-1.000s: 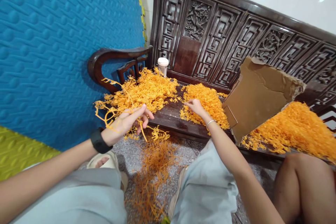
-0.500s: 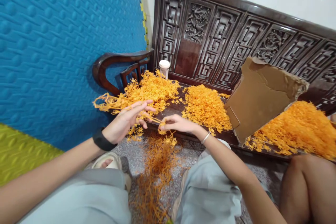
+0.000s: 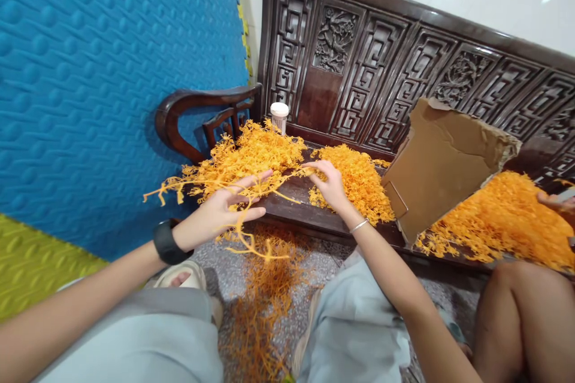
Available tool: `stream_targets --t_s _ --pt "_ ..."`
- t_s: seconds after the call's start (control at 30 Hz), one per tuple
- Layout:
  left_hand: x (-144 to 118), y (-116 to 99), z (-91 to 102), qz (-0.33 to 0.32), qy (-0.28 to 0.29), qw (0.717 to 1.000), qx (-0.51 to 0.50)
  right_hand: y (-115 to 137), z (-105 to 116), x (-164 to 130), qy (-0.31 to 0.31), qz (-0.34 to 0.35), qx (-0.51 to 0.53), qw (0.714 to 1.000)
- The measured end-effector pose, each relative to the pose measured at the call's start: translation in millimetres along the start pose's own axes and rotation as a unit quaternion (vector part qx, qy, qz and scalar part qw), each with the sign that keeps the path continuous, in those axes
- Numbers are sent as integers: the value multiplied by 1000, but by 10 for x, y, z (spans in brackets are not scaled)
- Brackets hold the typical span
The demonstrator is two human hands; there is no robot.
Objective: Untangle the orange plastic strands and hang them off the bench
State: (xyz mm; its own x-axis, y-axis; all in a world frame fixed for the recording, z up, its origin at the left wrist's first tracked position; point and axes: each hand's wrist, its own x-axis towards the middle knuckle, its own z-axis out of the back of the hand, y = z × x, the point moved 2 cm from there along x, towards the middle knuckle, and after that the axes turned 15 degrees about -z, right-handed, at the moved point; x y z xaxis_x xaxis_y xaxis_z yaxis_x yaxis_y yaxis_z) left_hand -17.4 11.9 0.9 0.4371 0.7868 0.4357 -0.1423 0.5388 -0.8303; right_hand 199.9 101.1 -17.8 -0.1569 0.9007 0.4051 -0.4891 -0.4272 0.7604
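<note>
My left hand [image 3: 224,212], with a black band on its wrist, holds a bundle of orange plastic branched strips [image 3: 188,182] in front of the dark wooden bench [image 3: 296,212]. Strips trail out to the left and hang below the fingers. My right hand [image 3: 330,184], with a thin bracelet, rests on the middle orange heap [image 3: 359,173], fingers closed on a small orange piece at its near-left edge. A looser orange heap [image 3: 256,152] lies at the bench's left end.
A torn cardboard sheet [image 3: 442,161] stands between the middle heap and a third orange heap [image 3: 507,215]. A white-capped jar [image 3: 279,115] stands by the carved backrest. Darker orange scraps [image 3: 265,299] cover the floor. Another person's knee [image 3: 530,305] and hand [image 3: 554,202] are at right.
My right hand has moved from beside my left hand back up to the middle heap. My left hand has dropped a little, its strips spreading further left.
</note>
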Motion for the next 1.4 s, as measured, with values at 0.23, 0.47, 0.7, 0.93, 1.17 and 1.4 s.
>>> stream_targets --t_s 0.23,0.47,0.7,0.93,1.17,1.4 --pt "-46 172 84 2 -1 990 143 -239 289 119 -58 -102 156 981" --pt "-66 395 175 116 -128 977 129 -155 320 39 -26 -99 244 964" --pt "12 301 201 86 -293 951 37 -79 321 -4 -2 -129 350 928" --pt "33 162 20 87 -102 991 5 -175 421 21 -16 -140 389 910" --pt "41 63 -198 46 -55 997 14 119 46 -241 123 -86 281 948" --pt "101 63 -373 75 33 996 -46 387 -176 -390 116 79 62 988"
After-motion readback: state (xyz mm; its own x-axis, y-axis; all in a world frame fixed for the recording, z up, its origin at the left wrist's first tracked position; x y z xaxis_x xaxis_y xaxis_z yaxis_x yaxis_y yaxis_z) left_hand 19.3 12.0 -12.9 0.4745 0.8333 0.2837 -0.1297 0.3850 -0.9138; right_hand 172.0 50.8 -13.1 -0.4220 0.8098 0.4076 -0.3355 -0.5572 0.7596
